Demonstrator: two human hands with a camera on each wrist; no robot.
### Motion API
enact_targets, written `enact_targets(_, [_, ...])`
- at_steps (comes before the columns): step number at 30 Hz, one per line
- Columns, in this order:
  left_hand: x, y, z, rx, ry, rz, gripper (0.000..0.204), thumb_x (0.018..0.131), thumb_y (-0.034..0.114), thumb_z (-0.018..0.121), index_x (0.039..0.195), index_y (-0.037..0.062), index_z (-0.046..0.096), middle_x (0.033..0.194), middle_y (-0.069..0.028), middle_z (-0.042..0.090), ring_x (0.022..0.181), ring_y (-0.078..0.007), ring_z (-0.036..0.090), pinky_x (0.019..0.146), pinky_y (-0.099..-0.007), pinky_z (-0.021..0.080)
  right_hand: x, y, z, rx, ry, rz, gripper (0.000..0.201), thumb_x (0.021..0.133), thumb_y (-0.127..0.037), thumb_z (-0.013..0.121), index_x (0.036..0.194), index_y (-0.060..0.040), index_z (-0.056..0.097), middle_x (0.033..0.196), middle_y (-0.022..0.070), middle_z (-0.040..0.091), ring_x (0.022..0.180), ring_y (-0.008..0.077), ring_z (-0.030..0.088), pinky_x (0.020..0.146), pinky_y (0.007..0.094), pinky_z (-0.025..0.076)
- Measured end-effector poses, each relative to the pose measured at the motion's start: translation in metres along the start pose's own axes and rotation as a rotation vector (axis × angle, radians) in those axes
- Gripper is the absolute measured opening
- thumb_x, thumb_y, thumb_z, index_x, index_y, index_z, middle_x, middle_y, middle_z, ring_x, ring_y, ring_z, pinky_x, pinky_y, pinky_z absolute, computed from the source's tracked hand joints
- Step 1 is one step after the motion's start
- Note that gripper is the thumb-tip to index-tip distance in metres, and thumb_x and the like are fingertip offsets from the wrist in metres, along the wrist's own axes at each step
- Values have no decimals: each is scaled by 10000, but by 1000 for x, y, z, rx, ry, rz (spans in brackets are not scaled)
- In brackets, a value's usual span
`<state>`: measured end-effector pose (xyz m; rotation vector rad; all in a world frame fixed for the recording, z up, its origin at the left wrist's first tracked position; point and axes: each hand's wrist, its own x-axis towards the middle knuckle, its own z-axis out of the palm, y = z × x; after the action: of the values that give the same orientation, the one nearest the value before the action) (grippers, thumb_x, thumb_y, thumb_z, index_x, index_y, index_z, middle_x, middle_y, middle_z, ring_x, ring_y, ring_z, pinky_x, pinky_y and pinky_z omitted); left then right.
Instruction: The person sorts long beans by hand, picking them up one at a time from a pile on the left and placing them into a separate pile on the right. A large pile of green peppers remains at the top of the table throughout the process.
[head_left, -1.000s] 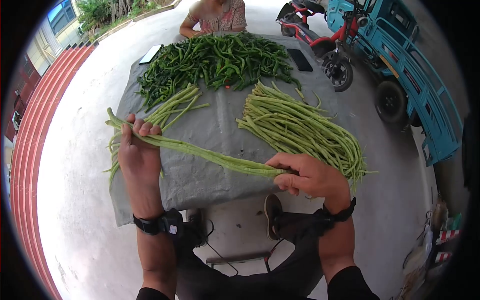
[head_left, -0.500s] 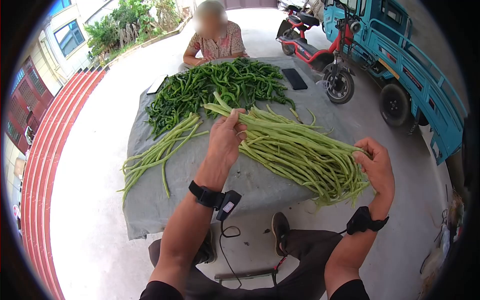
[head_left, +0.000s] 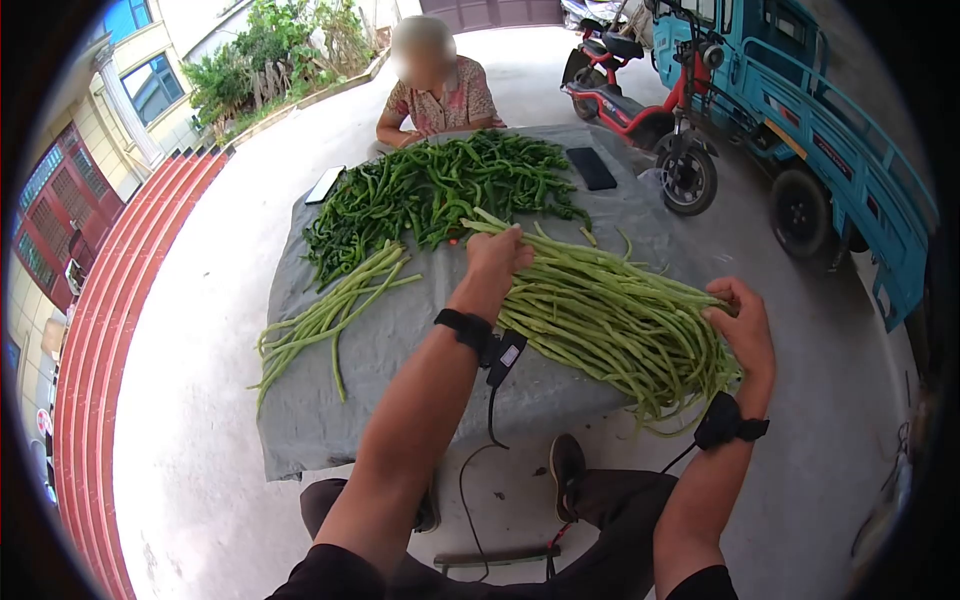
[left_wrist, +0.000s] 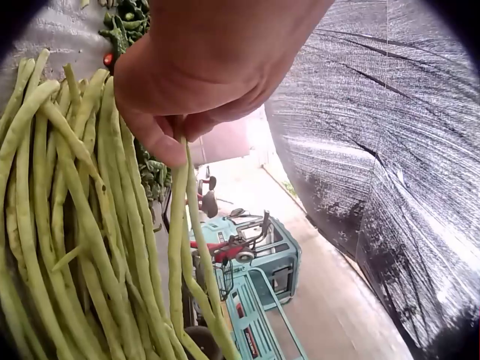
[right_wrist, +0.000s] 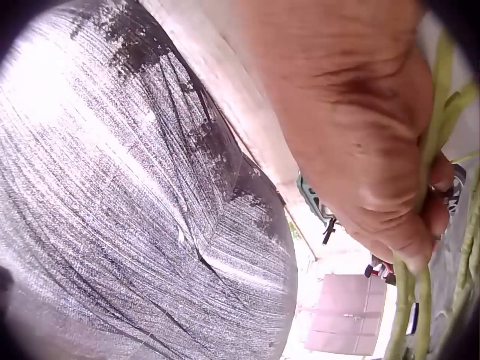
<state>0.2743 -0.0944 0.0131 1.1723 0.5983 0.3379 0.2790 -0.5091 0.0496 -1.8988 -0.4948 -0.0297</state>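
Long green yardlong beans lie in a large pile (head_left: 600, 325) on the right half of the grey-covered table (head_left: 370, 430). Over the far side of this pile, my left hand (head_left: 495, 258) pinches a few bean strands (left_wrist: 178, 247) near one end, between thumb and fingers in the left wrist view. At the pile's right end my right hand (head_left: 747, 325) grips the same strands' other ends, and the right wrist view shows beans (right_wrist: 424, 304) running through its fingers. The held strands stretch between both hands along the pile. A smaller bunch of beans (head_left: 325, 320) lies at the left.
Green peppers (head_left: 430, 190) are heaped across the far side, with a white phone (head_left: 325, 184) to their left and a dark phone (head_left: 591, 168) to their right. A person (head_left: 440, 95) sits opposite. A red scooter (head_left: 640, 115) and a blue cargo tricycle (head_left: 835, 150) stand beyond at right.
Both hands have carried the held beans from the table's near left-middle to the right, over the large pile. In the last half second my left hand moved slightly farther right. The head view has lifted.
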Motion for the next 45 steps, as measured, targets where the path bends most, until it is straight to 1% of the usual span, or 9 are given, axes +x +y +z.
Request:
enact_targets(9, [23,-9,22,45,95,-111,291,944,64,760,1079,-170,653,958,-223,741,805,-323,797,594,-335,671,11,47,4,-167,149,16,200,815,11,727,1010,26,684,943,101,739,946,209,717,877,351,539])
enact_targets(11, [56,-34,-18,729,-186,521,284,933,53,767,1054,-175,648,988,-245,734,820,-332,795,588,-342,670,11,52,7,-202,145,22,203,823,-1,731,1021,21,692,953,110,742,972,231,729,885,366,544])
enact_targets(13, [53,-36,-12,717,-191,552,317,916,36,780,1072,-188,617,1034,-271,717,833,-339,793,582,-348,670,10,55,7,-244,150,19,204,832,-14,733,1032,11,699,965,119,746,990,255,736,891,381,547])
enact_targets(15, [16,0,22,47,99,-49,403,895,13,797,1132,-209,559,1096,-300,692,844,-344,789,579,-353,671,10,56,8,-286,157,2,203,842,-28,732,1041,-4,704,977,130,750,997,281,741,894,396,550])
enact_targets(21, [32,8,26,73,248,-32,736,859,-55,794,1360,-204,276,1192,-311,633,826,-338,785,589,-359,677,9,65,8,-307,162,85,257,845,-15,716,1102,-6,715,1004,124,752,1002,253,738,907,383,555])
enact_targets(30, [3,62,0,444,397,180,545,873,-84,715,1339,-175,447,1149,-288,657,840,-311,776,585,-413,632,1,65,5,-335,138,90,330,845,-30,689,1174,-51,710,1118,161,753,1115,335,723,973,444,549])
enact_targets(31, [52,42,-29,577,453,329,556,891,-84,663,1396,-120,434,1128,-272,673,821,-292,778,587,-394,611,2,66,4,-360,136,87,345,846,-32,689,1190,-57,706,1144,160,748,1137,333,716,980,447,548])
enact_targets(35, [-5,67,-57,299,340,360,475,919,-77,610,1379,-69,490,1131,-216,663,848,-279,757,644,-374,587,2,66,3,-452,135,93,395,849,-44,695,1243,-74,687,1244,154,722,1219,328,680,1017,457,536])
enact_targets(45, [-102,-3,-155,313,94,443,158,958,58,700,1098,2,653,967,-65,682,734,-146,702,595,-268,485,14,17,17,-450,216,-161,360,955,-19,657,1315,-24,656,1290,157,700,1269,304,655,1093,431,487])
